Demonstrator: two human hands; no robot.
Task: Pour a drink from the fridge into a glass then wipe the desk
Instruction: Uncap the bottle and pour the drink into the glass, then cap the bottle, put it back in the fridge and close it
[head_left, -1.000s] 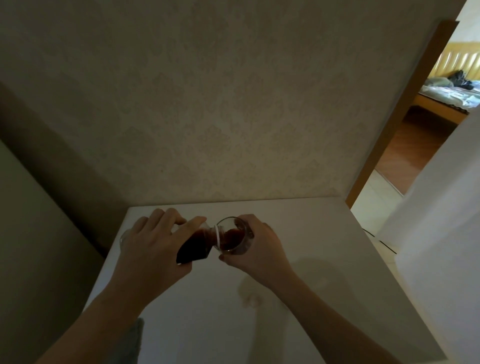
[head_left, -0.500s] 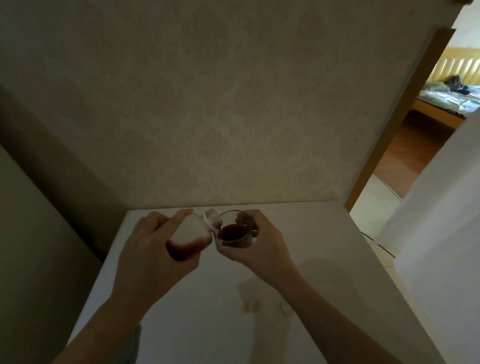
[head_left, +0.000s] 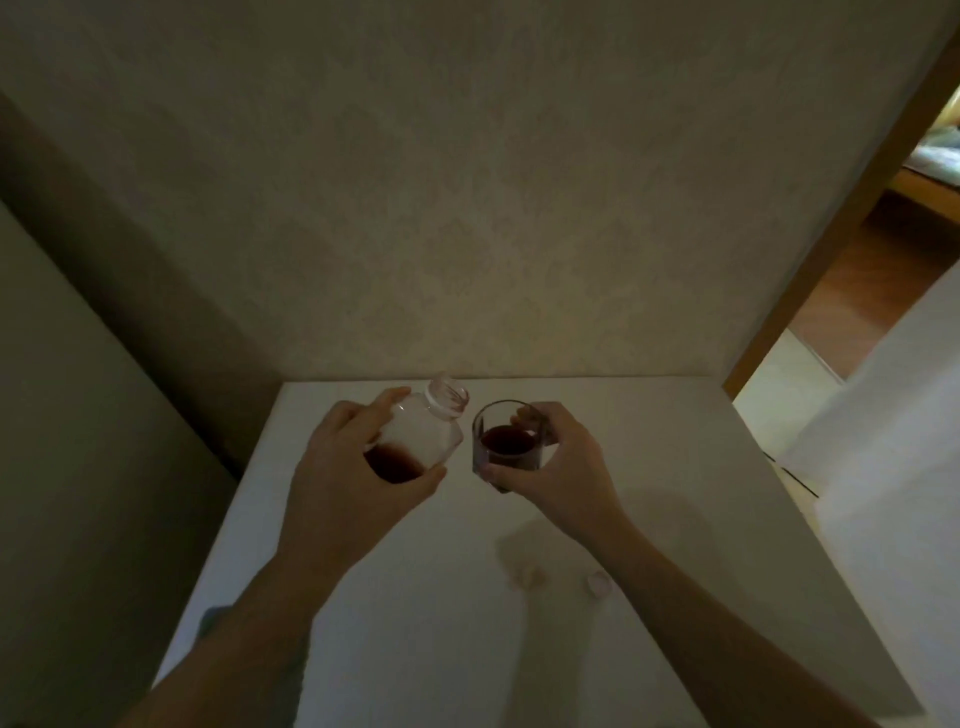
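My left hand (head_left: 347, 483) grips a clear plastic bottle (head_left: 423, 436) with a little dark red drink at its bottom; its open neck tilts up and to the right, apart from the glass. My right hand (head_left: 558, 470) holds a short clear glass (head_left: 506, 447) about half full of the dark drink, just above the white desk (head_left: 415, 623). A small bottle cap (head_left: 598, 582) lies on the desk under my right forearm. A grey cloth (head_left: 213, 621) shows at the desk's left edge, mostly hidden behind my left arm.
A patterned wall stands right behind the desk. A dark panel runs down the left side. On the right a wooden door frame (head_left: 852, 208) opens onto another room, and a white surface (head_left: 893, 441) stands close to the desk's right edge.
The bottle has tipped back from pouring toward upright and moved left, away from the glass. The glass now holds more dark drink and sits level in my right hand.
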